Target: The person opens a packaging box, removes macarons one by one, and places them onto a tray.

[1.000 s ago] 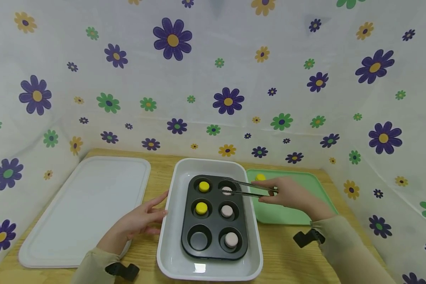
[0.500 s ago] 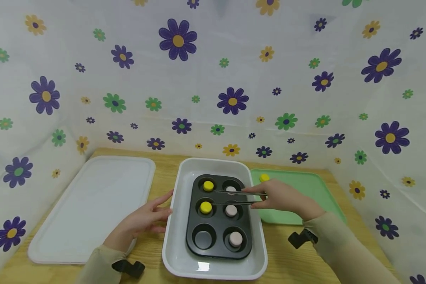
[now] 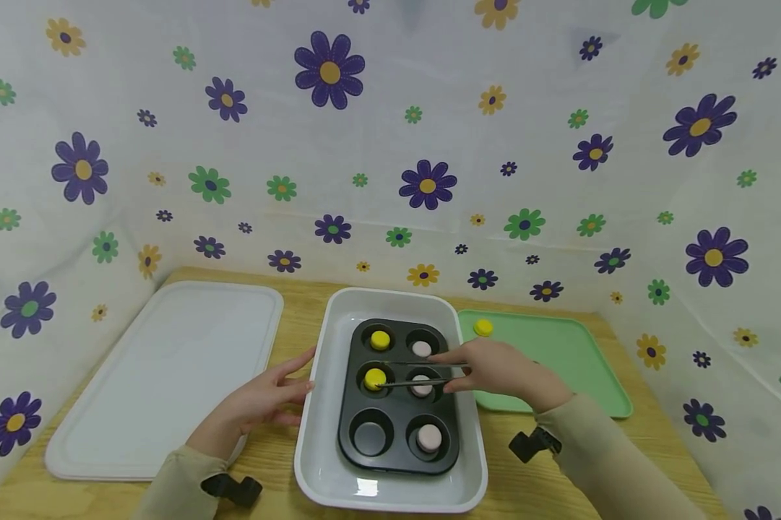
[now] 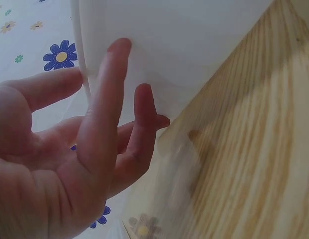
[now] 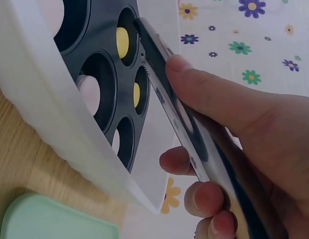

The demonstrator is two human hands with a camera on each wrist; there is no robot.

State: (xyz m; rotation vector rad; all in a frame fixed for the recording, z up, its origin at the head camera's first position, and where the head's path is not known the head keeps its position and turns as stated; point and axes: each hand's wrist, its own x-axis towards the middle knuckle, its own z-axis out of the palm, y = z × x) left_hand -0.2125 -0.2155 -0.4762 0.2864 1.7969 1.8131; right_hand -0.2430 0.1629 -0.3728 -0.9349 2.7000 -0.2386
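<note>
My right hand (image 3: 494, 370) grips metal tongs (image 5: 169, 89), their arms parted, over the black muffin tin (image 3: 398, 408). The tips stand at the middle-left cup, one overlapping its yellow macaron (image 3: 373, 378) in the head view. Another yellow macaron (image 3: 380, 340) sits in the back-left cup. Pale pink macarons fill the right column: back (image 3: 421, 349), middle (image 3: 420, 388) and front (image 3: 429, 437). The front-left cup (image 3: 370, 433) is bare. Around the tin is a deep white dish (image 3: 302, 462). My left hand (image 4: 89, 134) touches its left wall with spread, mostly straight fingers.
On the right lies a green tray (image 3: 559, 347) with one yellow macaron (image 3: 483, 328) near its back left corner. A white tray (image 3: 169, 368) occupies the left of the wooden table (image 3: 533, 462). Flowered sheeting (image 3: 364, 144) rises behind and at both sides.
The tongs have moved left and toward me, from the back-right cup to the middle-left yellow macaron. The left hand stays against the dish. The head view has shifted slightly.
</note>
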